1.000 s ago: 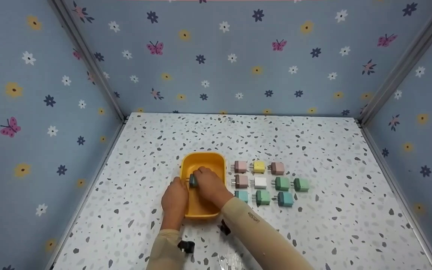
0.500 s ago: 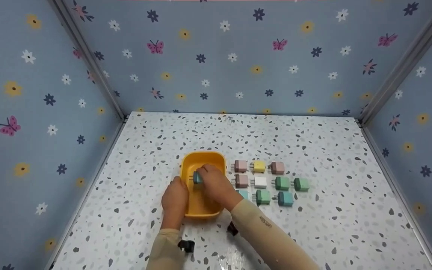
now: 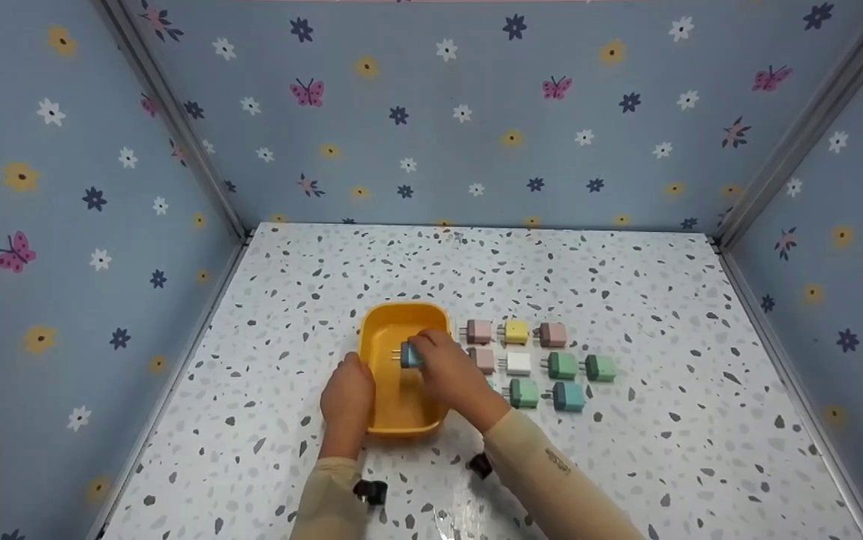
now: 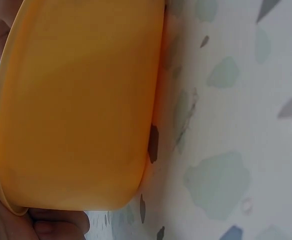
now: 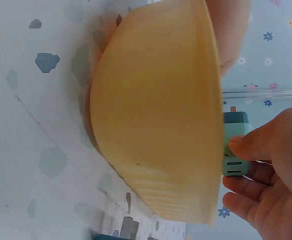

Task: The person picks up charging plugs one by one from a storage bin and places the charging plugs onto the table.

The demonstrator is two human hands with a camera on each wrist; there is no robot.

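Note:
A yellow plastic basin [image 3: 401,431] stands on the speckled table. My left hand [image 3: 347,394] grips its left rim, with fingers against the outer wall in the left wrist view. Over the basin, my right hand [image 3: 452,375] pinches a blue-green charger plug [image 3: 410,355] between thumb and fingers, prongs pointing left. From the right wrist view, the charger plug [image 5: 236,142] shows above the basin's rim, two slots on its near end. The visible part of the basin's floor is bare; my right hand hides some of it.
Right of the basin, several charger plugs lie in rough rows: pink [image 3: 479,331], yellow [image 3: 515,331], white [image 3: 518,364], green [image 3: 563,365] and blue [image 3: 569,396]. My right hand and wrist partly cover the nearest ones. Flower-patterned walls [image 3: 431,112] enclose the table.
My right hand has moved rightward across the basin with the charger plug, from near the left rim to about the middle. My left hand has stayed on the rim.

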